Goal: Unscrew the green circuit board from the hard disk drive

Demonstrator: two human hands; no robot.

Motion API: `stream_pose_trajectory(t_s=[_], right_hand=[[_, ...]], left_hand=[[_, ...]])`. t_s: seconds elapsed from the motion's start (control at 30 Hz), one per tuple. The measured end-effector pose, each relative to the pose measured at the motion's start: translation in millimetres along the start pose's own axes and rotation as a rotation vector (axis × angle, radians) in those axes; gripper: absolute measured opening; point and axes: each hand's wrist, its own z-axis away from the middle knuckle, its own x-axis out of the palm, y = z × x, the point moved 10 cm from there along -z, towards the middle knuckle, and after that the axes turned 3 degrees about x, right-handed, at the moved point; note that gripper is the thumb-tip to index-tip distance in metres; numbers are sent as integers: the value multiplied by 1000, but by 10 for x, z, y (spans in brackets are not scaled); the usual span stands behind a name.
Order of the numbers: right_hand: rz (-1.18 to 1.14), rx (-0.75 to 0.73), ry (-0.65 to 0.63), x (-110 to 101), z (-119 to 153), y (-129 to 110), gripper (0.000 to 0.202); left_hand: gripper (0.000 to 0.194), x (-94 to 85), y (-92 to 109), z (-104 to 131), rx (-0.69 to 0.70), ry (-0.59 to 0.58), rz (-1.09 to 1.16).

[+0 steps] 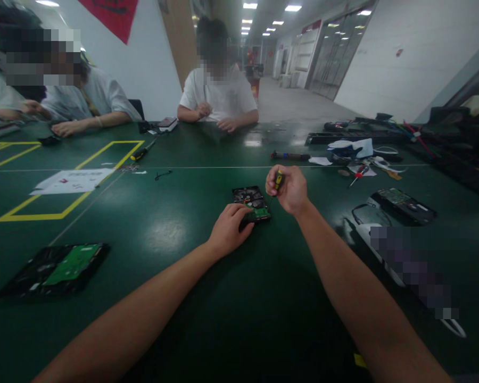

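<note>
A hard drive (252, 194) with a green circuit board at its near end lies on the green table. My left hand (229, 226) grips its left near side, fingers over the board and thumb along the near edge. Just right of the drive, my right hand (289, 189) is raised a little, closed around the yellow and black handle of a screwdriver (279, 181). The screwdriver's shaft points down toward the drive's right edge; whether its tip touches anything is too small to tell.
Another hard drive (72, 266) lies at left, a third drive (405, 205) at right. A second screwdriver (141, 151) and a paper sheet (74, 181) lie far left. A red-handled screwdriver (358, 174) lies among cables. People sit across the table (175, 319).
</note>
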Motion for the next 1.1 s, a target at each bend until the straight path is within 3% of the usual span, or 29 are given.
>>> stream_pose_trajectory(t_s=[0.23, 0.47, 0.6, 0.77, 1.1], right_hand=[[27, 36, -17, -6, 2, -2, 26], [49, 13, -43, 29, 11, -8, 25], [70, 9, -60, 71, 20, -13, 26], [106, 9, -61, 63, 26, -21, 28], [-12, 74, -94, 52, 53, -13, 18]], left_hand=[[36, -50, 19, -16, 5, 14, -30], [41, -173, -124, 34, -155, 124, -146], [48, -169, -118, 61, -203, 72, -266], [50, -76, -170, 99, -268, -38, -263], [46, -23, -215, 108, -282, -64, -257]])
